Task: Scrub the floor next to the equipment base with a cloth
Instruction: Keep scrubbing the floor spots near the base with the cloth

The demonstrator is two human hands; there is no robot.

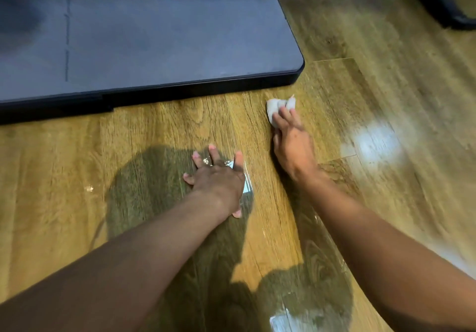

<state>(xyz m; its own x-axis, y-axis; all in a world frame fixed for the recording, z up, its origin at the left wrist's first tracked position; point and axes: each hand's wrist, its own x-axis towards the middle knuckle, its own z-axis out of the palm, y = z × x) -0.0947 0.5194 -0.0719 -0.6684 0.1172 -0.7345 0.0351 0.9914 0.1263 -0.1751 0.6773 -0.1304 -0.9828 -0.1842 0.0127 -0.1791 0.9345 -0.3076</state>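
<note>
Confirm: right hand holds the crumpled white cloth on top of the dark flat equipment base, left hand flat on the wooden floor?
Head view: right hand holds the crumpled white cloth on the wooden floor, beside the dark flat equipment base, not on it; left hand lies flat.

right hand (pixel 292 143) presses bunched white cloth (pixel 279 109) on wood floor (pixel 154 131), near front right corner of dark equipment base (pixel 159 35). left hand (pixel 219 177) flat on floor, fingers spread, ring (pixel 205 161) on one finger.
</note>
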